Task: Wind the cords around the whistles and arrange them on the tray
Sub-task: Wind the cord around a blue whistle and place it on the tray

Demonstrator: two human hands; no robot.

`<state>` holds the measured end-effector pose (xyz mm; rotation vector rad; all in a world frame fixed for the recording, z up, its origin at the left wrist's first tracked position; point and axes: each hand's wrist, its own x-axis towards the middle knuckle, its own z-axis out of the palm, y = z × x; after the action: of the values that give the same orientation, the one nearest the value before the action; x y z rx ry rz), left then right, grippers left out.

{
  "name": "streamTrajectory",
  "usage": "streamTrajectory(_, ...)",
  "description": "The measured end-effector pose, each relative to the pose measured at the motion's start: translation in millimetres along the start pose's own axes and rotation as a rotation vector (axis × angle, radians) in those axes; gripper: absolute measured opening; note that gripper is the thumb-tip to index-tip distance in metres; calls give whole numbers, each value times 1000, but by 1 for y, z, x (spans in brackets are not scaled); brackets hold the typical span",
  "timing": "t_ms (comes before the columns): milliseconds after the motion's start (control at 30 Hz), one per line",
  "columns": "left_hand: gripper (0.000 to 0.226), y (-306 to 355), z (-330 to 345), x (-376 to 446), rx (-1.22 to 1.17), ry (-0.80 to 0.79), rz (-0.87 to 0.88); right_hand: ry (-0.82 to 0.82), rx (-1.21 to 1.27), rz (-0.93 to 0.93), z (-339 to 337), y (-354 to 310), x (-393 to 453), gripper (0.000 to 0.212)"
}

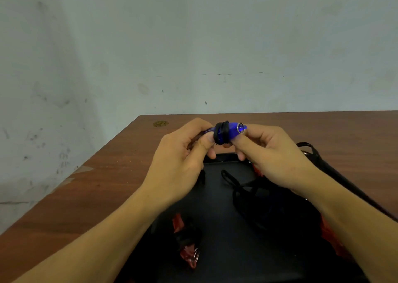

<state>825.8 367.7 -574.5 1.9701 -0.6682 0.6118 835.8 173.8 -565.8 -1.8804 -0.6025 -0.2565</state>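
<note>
A blue whistle [231, 131] with black cord wound around its middle and a metal ring at its right end is held above the far edge of the black tray [226, 252]. My left hand [183, 162] grips its left end, thumb pressed on the cord wraps. My right hand [267, 147] pinches its right end near the ring. A red whistle [186, 241] wrapped in black cord lies on the tray's near left. Loose black cords [243, 192] lie tangled on the tray under my right forearm, with red whistle parts [329, 235] partly hidden there.
The tray sits on a brown wooden table [97, 185] against a pale wall. A black cord loop [310, 149] hangs over the tray's right edge onto the table. A small gold sticker [160, 123] marks the far left corner.
</note>
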Motion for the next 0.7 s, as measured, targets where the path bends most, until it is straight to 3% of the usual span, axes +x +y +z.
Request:
streamTrajectory(300, 12, -4, -1, 3, 177, 96, -44, -102, -311, -115, 6, 0, -4, 20)
streamTrajectory(467, 11, -10, -5, 3, 280, 76, -53, -45, -398, -203, 0, -6, -10, 15)
streamTrajectory(700, 20, -1, -5, 2, 537, -102, 114, 154, -300, -241, -6, -11, -10, 18)
